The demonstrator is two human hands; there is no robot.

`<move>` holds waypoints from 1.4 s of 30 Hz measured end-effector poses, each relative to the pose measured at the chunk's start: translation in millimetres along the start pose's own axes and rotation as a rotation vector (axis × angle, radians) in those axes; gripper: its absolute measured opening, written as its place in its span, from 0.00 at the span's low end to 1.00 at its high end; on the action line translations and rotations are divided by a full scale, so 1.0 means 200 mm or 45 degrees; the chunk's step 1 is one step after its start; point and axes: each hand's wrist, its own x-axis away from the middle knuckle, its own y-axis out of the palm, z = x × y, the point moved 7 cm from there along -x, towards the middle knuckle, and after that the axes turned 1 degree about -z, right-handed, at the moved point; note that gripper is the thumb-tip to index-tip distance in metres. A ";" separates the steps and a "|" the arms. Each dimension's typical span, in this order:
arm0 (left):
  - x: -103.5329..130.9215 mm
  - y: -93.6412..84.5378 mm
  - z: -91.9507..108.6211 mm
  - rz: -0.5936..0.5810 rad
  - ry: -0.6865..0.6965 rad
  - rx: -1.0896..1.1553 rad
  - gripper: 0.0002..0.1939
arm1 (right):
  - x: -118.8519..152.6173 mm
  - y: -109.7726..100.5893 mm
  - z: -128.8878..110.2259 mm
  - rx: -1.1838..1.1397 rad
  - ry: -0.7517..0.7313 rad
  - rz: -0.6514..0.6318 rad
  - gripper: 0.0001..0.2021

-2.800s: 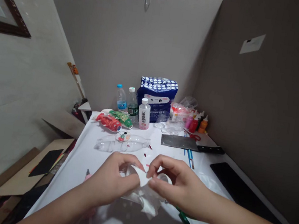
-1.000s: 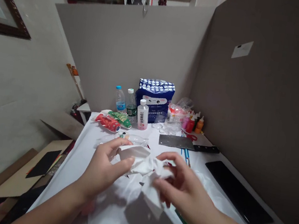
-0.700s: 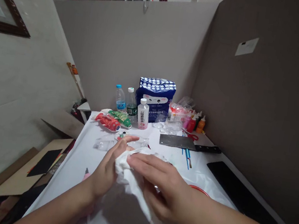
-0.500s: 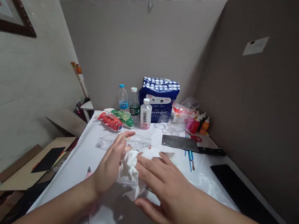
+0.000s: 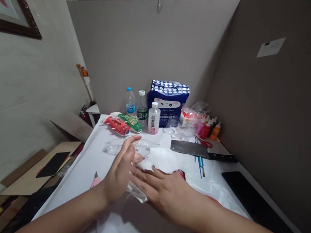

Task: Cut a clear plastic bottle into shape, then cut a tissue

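Above the white-covered table, my left hand (image 5: pixel 120 171) curves round the left side of a clear plastic piece (image 5: pixel 137 193), its fingertips partly showing behind. The thumb and index finger point up and away. My right hand (image 5: pixel 163 193) lies across the piece from the right, fingers reaching toward the left palm, and holds a white tissue (image 5: pixel 163 160) that spreads out past its knuckles. Most of the plastic is hidden by the hands. A small red edge (image 5: pixel 182 174) peeks out beside the tissue; its kind is unclear.
Beyond my hands lie a clear bottle (image 5: pixel 113 146), a cleaver (image 5: pixel 190 148), paintbrushes (image 5: pixel 202 167) and red-handled scissors (image 5: pixel 207 144). Red (image 5: pixel 118 125) and green (image 5: pixel 130 121) decorated bottles, upright bottles (image 5: pixel 153 120), a blue package (image 5: pixel 168 99) and paint bottles (image 5: pixel 215 132) stand or lie farther back.
The tissue, crumpled between my palms before, now spreads out on the far side of my right hand. My right hand has shifted slightly left; the plastic's lower edge shows more.
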 end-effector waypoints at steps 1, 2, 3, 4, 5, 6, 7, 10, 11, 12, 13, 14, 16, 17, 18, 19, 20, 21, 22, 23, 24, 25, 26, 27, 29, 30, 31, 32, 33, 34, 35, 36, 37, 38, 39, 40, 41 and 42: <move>0.00 0.00 0.00 -0.004 0.004 -0.046 0.26 | 0.00 0.02 -0.01 -0.005 -0.010 -0.007 0.24; 0.00 0.01 0.01 -0.016 0.017 -0.087 0.23 | -0.01 0.03 -0.02 -0.014 -0.016 -0.001 0.24; 0.00 0.02 0.01 -0.030 0.035 -0.120 0.21 | -0.01 0.04 -0.03 -0.030 -0.007 0.008 0.23; 0.01 0.03 0.02 -0.044 0.052 -0.145 0.19 | -0.01 0.05 -0.04 -0.053 0.008 0.018 0.21; 0.01 0.04 0.02 -0.048 0.066 -0.162 0.18 | -0.01 0.05 -0.05 -0.081 0.032 0.024 0.21; 0.02 0.05 0.02 -0.037 0.077 -0.167 0.17 | -0.01 0.05 -0.06 -0.112 0.059 0.038 0.20; 0.04 0.05 0.02 -0.024 0.086 -0.161 0.17 | -0.01 0.04 -0.07 -0.139 0.080 0.063 0.19; 0.08 0.07 0.01 -0.026 0.117 -0.073 0.19 | 0.01 -0.02 -0.09 -0.203 0.089 0.197 0.19; 0.10 0.07 0.02 -0.032 0.134 -0.027 0.20 | 0.01 -0.04 -0.09 -0.233 0.075 0.244 0.19; 0.11 0.08 0.02 -0.040 0.153 0.021 0.21 | 0.02 -0.07 -0.10 -0.270 0.049 0.290 0.19; 0.12 0.08 0.03 -0.045 0.172 0.065 0.21 | 0.03 -0.10 -0.10 -0.314 0.021 0.322 0.18; 0.12 0.08 0.04 -0.052 0.177 0.103 0.22 | 0.03 -0.13 -0.10 -0.363 -0.002 0.342 0.17; 0.10 0.08 0.04 -0.066 0.113 0.160 0.22 | 0.03 -0.17 -0.08 -0.452 -0.013 0.361 0.16; 0.09 0.09 0.03 -0.089 0.036 0.190 0.23 | 0.03 -0.19 -0.07 -0.478 0.005 0.374 0.16; 0.07 0.09 0.00 -0.074 -0.073 0.220 0.25 | 0.03 -0.21 -0.05 -0.482 0.026 0.409 0.16; 0.06 0.09 -0.01 -0.099 -0.146 0.259 0.27 | 0.04 -0.22 -0.03 -0.458 0.044 0.457 0.16; 0.04 0.10 -0.03 -0.136 -0.198 0.303 0.29 | 0.04 -0.23 -0.01 -0.407 0.058 0.514 0.16; 0.04 0.12 -0.04 -0.183 -0.252 0.324 0.30 | 0.05 -0.24 0.00 -0.343 0.060 0.563 0.16; 0.04 0.13 -0.06 -0.226 -0.304 0.327 0.30 | 0.05 -0.24 0.00 -0.275 0.056 0.591 0.16; 0.04 0.14 -0.08 -0.281 -0.341 0.307 0.29 | 0.06 -0.22 0.01 -0.213 0.053 0.596 0.17; 0.04 0.15 -0.09 -0.311 -0.358 0.271 0.28 | 0.06 -0.20 0.01 -0.165 0.050 0.576 0.17; 0.05 0.15 -0.10 -0.320 -0.355 0.230 0.26 | 0.05 -0.18 0.02 -0.131 0.050 0.542 0.18; 0.05 0.15 -0.10 -0.311 -0.339 0.190 0.24 | 0.05 -0.16 0.02 -0.113 0.052 0.512 0.18; 0.04 0.14 -0.11 -0.279 -0.317 0.164 0.22 | 0.05 -0.14 0.03 -0.106 0.060 0.483 0.18; 0.03 0.12 -0.11 -0.218 -0.296 0.177 0.19 | 0.05 -0.11 0.04 -0.110 0.117 0.404 0.19; 0.03 0.12 -0.12 -0.203 -0.307 0.204 0.19 | 0.05 -0.09 0.05 -0.114 0.160 0.349 0.20; 0.03 0.12 -0.12 -0.202 -0.334 0.235 0.20 | 0.05 -0.08 0.05 -0.113 0.208 0.284 0.23; 0.02 0.12 -0.13 -0.210 -0.376 0.266 0.20 | 0.05 -0.06 0.06 -0.105 0.250 0.213 0.25; 0.02 0.13 -0.14 -0.226 -0.426 0.292 0.21 | 0.05 -0.04 0.06 -0.095 0.280 0.144 0.27; 0.02 0.14 -0.15 -0.244 -0.479 0.312 0.21 | 0.05 -0.03 0.06 -0.089 0.297 0.083 0.28; 0.02 0.15 -0.16 -0.255 -0.525 0.330 0.21 | 0.04 -0.02 0.06 -0.087 0.306 0.034 0.27; 0.02 0.16 -0.17 -0.256 -0.559 0.350 0.21 | 0.04 -0.01 0.06 -0.095 0.321 -0.009 0.26; 0.02 0.17 -0.18 -0.242 -0.585 0.369 0.20 | 0.04 -0.01 0.06 -0.113 0.338 -0.044 0.24; 0.02 0.17 -0.19 -0.214 -0.598 0.387 0.19 | 0.04 0.00 0.06 -0.142 0.356 -0.073 0.22; 0.02 0.17 -0.20 -0.182 -0.606 0.402 0.18 | 0.04 0.00 0.07 -0.175 0.377 -0.092 0.20; 0.02 0.17 -0.21 -0.157 -0.612 0.416 0.17 | 0.03 -0.01 0.07 -0.210 0.393 -0.104 0.19; 0.02 0.17 -0.22 -0.146 -0.614 0.430 0.16 | 0.03 -0.01 0.07 -0.242 0.406 -0.111 0.18; 0.03 0.17 -0.22 -0.151 -0.604 0.438 0.16 | 0.03 -0.01 0.07 -0.267 0.413 -0.113 0.17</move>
